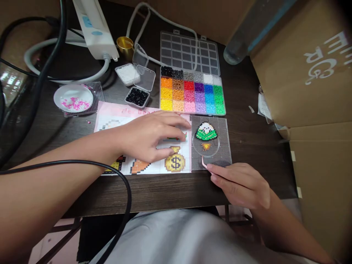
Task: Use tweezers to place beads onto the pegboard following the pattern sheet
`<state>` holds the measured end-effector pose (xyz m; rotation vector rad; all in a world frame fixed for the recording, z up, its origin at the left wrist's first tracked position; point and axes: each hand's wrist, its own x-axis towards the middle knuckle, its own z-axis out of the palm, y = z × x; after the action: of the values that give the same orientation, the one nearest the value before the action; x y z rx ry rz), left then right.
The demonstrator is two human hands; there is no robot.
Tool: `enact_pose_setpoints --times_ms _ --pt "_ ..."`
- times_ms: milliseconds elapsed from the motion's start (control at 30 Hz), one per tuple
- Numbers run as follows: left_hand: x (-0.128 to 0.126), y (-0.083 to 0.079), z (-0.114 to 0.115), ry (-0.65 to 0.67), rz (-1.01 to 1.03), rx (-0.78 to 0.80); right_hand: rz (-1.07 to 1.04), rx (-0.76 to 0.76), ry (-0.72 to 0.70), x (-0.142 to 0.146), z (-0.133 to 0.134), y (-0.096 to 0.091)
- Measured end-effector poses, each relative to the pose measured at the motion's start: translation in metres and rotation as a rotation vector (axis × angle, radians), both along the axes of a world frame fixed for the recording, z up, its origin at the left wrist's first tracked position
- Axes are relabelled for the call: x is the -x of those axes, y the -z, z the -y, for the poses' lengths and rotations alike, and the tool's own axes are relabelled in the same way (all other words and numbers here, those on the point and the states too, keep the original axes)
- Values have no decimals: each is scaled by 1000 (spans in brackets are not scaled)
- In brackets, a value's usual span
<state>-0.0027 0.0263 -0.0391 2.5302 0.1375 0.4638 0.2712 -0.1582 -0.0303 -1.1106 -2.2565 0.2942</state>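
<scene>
My left hand [158, 132] lies palm down over a printed bead pattern sheet [110, 108], its fingers spread and holding nothing. A money-bag picture [175, 163] shows below its fingertips. My right hand [243, 183] pinches pink tweezers [205, 164], whose tip is over the lower part of a clear pegboard [224, 146]. On that board is a rice-ball figure [206, 132] of white, green and black beads. Just below it is a small patch of golden-brown beads [206, 146], within a clear round outline; whether this is a dish or a ring I cannot tell.
Behind the sheet stands an open bead organizer [192, 90] sorted by colour. Small boxes hold white beads [128, 75] and black beads [137, 96]. A white dish [59, 99] of pink and white beads is at left. A black cable [128, 190] crosses my left forearm; cardboard [319, 154] borders the right.
</scene>
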Motion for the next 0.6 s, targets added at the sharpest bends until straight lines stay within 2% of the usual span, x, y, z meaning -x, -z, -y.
enact_pose_setpoints --times_ms 167,267,600 --pt "0 0 0 4 8 -6 -145 -94 65 -5 -1 3" --pt "0 0 0 3 -2 -1 -204 -65 109 -8 -3 5" --pt "0 0 0 -10 -8 27 -289 31 106 -4 -6 7"
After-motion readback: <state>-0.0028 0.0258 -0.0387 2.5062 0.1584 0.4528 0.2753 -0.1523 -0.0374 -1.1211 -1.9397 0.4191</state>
